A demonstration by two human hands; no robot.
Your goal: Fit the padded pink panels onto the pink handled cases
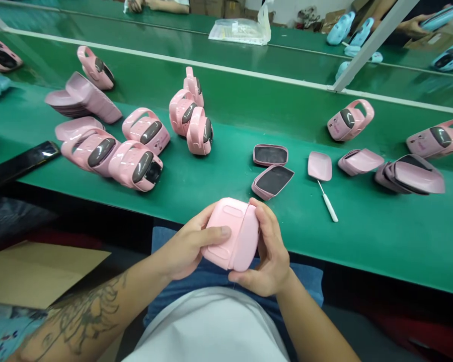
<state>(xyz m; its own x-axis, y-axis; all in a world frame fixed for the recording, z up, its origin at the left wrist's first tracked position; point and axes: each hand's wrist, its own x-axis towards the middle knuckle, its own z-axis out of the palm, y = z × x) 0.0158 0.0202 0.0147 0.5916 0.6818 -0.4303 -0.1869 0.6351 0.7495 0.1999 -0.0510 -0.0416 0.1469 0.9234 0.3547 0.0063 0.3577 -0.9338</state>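
pink case (230, 234) closed between both hands, loose parts on the green bench (362, 246)

in the head view, the pink case sits over the person's lap, just off the bench's near edge, its two halves meeting at a plain seam. the left hand (186, 246) cups one half, thumb (219, 233) laid flat across its face. the right hand (272, 256) grips the other end, fingers (264, 213) curled over the top and pressed together. done, as things lie: several pink units (147, 138) with dark oval windows sit assembled at the left and far right. left lying apart: a stack of pink shells (83, 98), a second stack (409, 173), two dark-lined trays (271, 155), and a loose pink lid (319, 166) beside a white-handled pick (329, 207). a black phone (22, 162) lies at the left. faint print on some units is too small to read, so no brand shows. beyond the rail, a co-worker's hand (411, 25) reaches a pale blue unit (440, 17)
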